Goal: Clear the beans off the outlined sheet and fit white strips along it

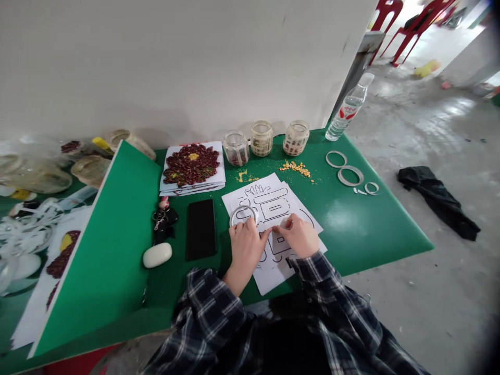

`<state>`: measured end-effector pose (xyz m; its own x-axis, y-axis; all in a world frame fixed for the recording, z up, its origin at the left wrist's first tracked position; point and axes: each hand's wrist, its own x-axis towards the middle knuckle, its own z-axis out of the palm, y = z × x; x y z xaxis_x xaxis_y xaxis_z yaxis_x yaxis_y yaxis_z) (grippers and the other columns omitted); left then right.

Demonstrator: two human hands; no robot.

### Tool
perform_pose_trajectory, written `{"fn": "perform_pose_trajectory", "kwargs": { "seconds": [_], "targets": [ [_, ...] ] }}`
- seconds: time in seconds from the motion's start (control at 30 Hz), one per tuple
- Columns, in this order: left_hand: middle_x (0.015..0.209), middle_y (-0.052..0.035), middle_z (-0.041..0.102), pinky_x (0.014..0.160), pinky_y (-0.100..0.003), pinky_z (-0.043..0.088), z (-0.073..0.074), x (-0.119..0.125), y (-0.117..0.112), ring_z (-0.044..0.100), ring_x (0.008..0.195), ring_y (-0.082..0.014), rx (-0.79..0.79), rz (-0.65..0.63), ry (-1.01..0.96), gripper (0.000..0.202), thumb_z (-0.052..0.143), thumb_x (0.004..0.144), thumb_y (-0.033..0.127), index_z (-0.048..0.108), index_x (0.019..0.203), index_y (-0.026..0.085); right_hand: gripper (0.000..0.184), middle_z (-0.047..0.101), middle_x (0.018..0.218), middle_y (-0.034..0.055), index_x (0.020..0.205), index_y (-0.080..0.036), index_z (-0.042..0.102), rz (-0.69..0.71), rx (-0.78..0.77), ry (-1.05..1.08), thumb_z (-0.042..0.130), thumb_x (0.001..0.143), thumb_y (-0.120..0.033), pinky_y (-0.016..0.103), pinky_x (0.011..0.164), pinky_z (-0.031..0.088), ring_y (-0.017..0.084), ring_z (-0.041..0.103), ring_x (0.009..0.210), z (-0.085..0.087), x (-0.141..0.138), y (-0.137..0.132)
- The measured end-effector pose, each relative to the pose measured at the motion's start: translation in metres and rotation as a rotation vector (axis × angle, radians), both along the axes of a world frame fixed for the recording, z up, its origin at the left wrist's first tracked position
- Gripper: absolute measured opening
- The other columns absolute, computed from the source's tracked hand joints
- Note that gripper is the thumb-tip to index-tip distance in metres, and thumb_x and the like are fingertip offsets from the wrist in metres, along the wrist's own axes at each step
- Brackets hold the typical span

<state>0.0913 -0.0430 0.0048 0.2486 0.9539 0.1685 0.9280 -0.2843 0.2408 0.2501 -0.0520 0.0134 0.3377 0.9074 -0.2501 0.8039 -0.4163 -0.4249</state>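
Note:
A sheet of white paper with black line drawings (pixel 289 194) lies on the green tabletop, overlapping another sheet. My left hand (pixel 246 249) is over its left side, fingers curled on a white roll of tape (pixel 244 209) that stands partly behind them. My right hand (pixel 301 237) is on the drawing, thumb and fingers pinched close to my left thumb. Whatever lies in that pinch is too small to make out. Both hands cover part of the lines.
Yellow corn kernels (pixel 296 168) lie beyond the paper, before glass jars (pixel 261 139). Tape rings (pixel 350 176) and a water bottle (pixel 349 110) are rightward. Leftward are a phone (pixel 201 229), keys (pixel 162 219), a white case (pixel 157 255), a bean picture (pixel 191 165) and a green divider (pixel 105 250).

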Motion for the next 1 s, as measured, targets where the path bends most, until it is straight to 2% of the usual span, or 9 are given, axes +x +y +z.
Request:
{"fn": "perform_pose_trajectory", "kwargs": {
  "seconds": [0.1,0.2,0.37,0.47,0.57,0.67,0.73,0.83,1.0],
  "targets": [
    [0.079,-0.0116,0.065,0.076,-0.043,0.038,-0.004,0.002,0.001,0.061,0.083,-0.0315,-0.023,0.013,0.037,0.035,0.042,0.093,0.049,0.052,0.093,0.015,0.035,0.058,0.065,-0.0004,0.075,-0.021,0.052,0.029,0.005,0.009,0.065,0.075,-0.053,0.026,0.053,0.029,0.017,0.056,0.066,-0.002,0.002,0.001],
    [0.081,-0.0111,0.066,0.076,-0.042,0.038,-0.006,0.001,0.002,0.061,0.084,-0.0308,-0.031,0.011,0.010,0.033,0.045,0.092,0.048,0.051,0.094,0.016,0.032,0.058,0.063,-0.0009,0.072,-0.020,0.052,0.039,0.043,0.108,0.065,0.077,-0.049,0.026,0.055,0.033,0.016,0.056,0.065,-0.003,0.010,0.003],
    [0.081,-0.0095,0.065,0.079,-0.042,0.038,-0.003,-0.001,0.002,0.060,0.083,-0.0293,-0.011,-0.004,-0.073,0.030,0.047,0.091,0.047,0.051,0.095,0.017,0.033,0.054,0.053,-0.0036,0.078,-0.020,0.053,0.008,0.125,0.553,0.047,0.089,-0.050,0.024,0.048,0.037,0.012,0.049,0.048,-0.002,0.026,-0.001],
    [0.080,-0.0081,0.063,0.082,-0.042,0.038,0.003,-0.001,-0.001,0.058,0.083,-0.0270,0.007,-0.050,-0.180,0.027,0.043,0.093,0.044,0.051,0.092,0.018,0.034,0.057,0.058,-0.0028,0.084,-0.019,0.056,-0.038,0.277,0.729,0.046,0.090,-0.051,0.024,0.048,0.040,0.011,0.048,0.047,0.003,0.031,-0.010],
    [0.076,-0.0053,0.060,0.082,-0.038,0.038,0.009,0.000,-0.005,0.055,0.080,-0.0225,-0.002,-0.200,-0.289,0.021,0.034,0.096,0.030,0.050,0.086,0.019,0.032,0.065,0.073,0.0014,0.096,-0.018,0.063,-0.017,0.392,0.746,0.050,0.090,-0.047,0.025,0.054,0.046,0.012,0.056,0.057,0.012,0.031,-0.019],
    [0.076,-0.0045,0.058,0.081,-0.037,0.038,0.011,0.004,-0.009,0.053,0.077,-0.0208,0.009,-0.315,-0.328,0.023,0.030,0.096,0.022,0.051,0.087,0.019,0.030,0.069,0.091,0.0042,0.109,-0.022,0.066,0.117,0.443,0.711,0.056,0.088,-0.040,0.028,0.069,0.052,0.015,0.063,0.075,0.023,0.026,-0.025],
    [0.077,-0.0050,0.058,0.081,-0.038,0.038,0.011,0.007,-0.011,0.052,0.077,-0.0210,0.027,-0.353,-0.321,0.024,0.029,0.096,0.022,0.052,0.088,0.019,0.027,0.070,0.097,0.0045,0.108,-0.023,0.068,0.186,0.447,0.700,0.059,0.087,-0.037,0.030,0.077,0.053,0.016,0.064,0.084,0.028,0.022,-0.027],
    [0.077,-0.0059,0.058,0.081,-0.039,0.038,0.009,0.009,-0.013,0.051,0.077,-0.0216,0.052,-0.390,-0.282,0.027,0.028,0.096,0.023,0.054,0.090,0.019,0.021,0.071,0.095,0.0042,0.100,-0.022,0.070,0.179,0.448,0.688,0.060,0.086,-0.035,0.031,0.079,0.053,0.017,0.065,0.086,0.031,0.019,-0.028],
    [0.075,-0.0050,0.059,0.083,-0.038,0.036,0.013,0.009,-0.010,0.052,0.076,-0.0206,0.057,-0.435,-0.186,0.029,0.030,0.097,0.025,0.057,0.086,0.019,0.019,0.070,0.084,0.0039,0.088,-0.020,0.069,0.122,0.473,0.704,0.064,0.082,-0.037,0.030,0.071,0.052,0.016,0.063,0.074,0.029,0.025,-0.027]
  ]
}}
